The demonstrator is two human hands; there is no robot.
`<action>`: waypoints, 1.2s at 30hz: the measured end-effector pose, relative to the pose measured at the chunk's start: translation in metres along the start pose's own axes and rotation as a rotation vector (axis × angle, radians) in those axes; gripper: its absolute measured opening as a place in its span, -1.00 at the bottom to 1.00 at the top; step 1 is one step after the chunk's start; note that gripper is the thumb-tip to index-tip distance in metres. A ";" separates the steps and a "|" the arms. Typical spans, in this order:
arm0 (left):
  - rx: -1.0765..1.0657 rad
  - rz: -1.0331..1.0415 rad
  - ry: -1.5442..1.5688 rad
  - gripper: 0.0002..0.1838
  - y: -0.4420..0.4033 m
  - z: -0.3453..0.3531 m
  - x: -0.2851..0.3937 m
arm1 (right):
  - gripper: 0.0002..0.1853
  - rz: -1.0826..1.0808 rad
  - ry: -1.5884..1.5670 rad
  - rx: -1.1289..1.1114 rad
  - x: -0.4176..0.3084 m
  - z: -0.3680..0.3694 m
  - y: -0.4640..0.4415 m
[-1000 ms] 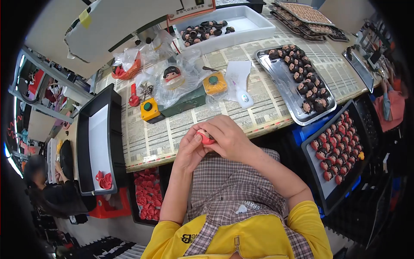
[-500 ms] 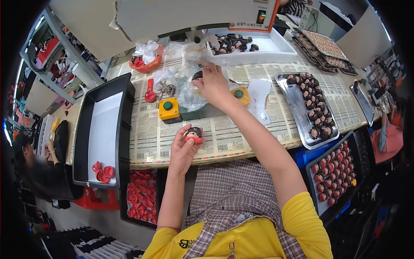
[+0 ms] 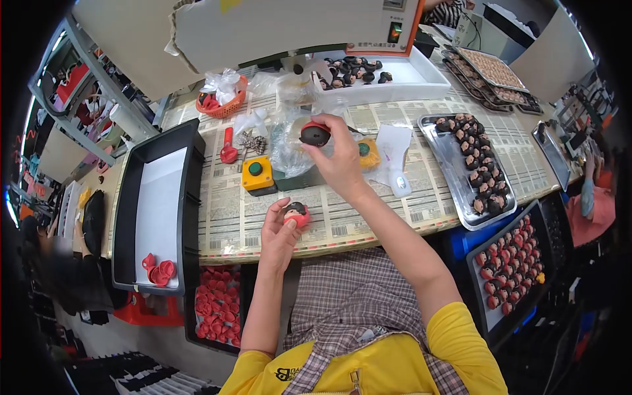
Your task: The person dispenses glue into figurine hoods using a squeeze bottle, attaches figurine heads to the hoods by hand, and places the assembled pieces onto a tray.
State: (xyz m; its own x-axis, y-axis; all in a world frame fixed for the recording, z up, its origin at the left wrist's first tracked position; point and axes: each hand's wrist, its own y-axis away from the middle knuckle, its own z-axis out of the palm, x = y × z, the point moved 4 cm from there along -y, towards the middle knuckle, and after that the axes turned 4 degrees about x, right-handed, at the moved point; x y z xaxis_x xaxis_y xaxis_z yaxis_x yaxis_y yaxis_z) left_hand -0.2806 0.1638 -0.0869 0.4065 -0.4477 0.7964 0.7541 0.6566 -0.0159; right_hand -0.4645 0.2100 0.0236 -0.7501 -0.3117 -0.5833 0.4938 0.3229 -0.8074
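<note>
My left hand (image 3: 279, 234) is closed around a small doll head (image 3: 296, 214) with black hair, a pale face and a red part, just over the table's front edge. Farther forward, my right hand (image 3: 341, 155) pinches a second doll head (image 3: 316, 135), its dark side with a red rim showing. That one is over a clump of clear plastic film (image 3: 288, 148) below the machine. Two yellow boxes with green buttons flank the film, the left button box (image 3: 257, 174) and the right button box (image 3: 367, 153).
At right lies a metal tray (image 3: 431, 141) of black-haired heads, above a lower tray (image 3: 484, 289) of red ones. A black bin (image 3: 125, 217) with several red pieces stands left. A white tray (image 3: 421, 82) and a red basket (image 3: 234, 105) sit at the back.
The head in my right hand has turned and now shows its dark side and red rim. My right hand has shifted slightly right and nearer me. The left hand's head has tilted.
</note>
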 end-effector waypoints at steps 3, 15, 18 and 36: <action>0.040 0.054 -0.219 -0.45 -0.003 0.010 0.016 | -0.52 0.049 -0.040 0.012 -0.013 -0.027 0.013; 0.036 0.422 -0.922 -0.50 -0.130 0.061 0.094 | -0.54 0.406 -0.082 -0.033 0.000 -0.090 0.108; -0.024 0.450 -1.039 -0.51 -0.156 0.057 0.080 | -0.55 0.389 -0.010 -0.039 0.005 -0.096 0.124; -0.108 0.550 -1.175 -0.59 -0.150 0.060 0.063 | -0.53 0.460 -0.021 -0.093 0.006 -0.100 0.127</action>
State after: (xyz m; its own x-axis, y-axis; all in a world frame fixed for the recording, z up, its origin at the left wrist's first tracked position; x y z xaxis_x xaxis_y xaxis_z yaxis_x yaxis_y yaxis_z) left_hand -0.3992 0.0736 0.0019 0.0230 0.6952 0.7184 0.6941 0.5061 -0.5120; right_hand -0.4501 0.3382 -0.0736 -0.4532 -0.1349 -0.8812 0.7306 0.5101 -0.4539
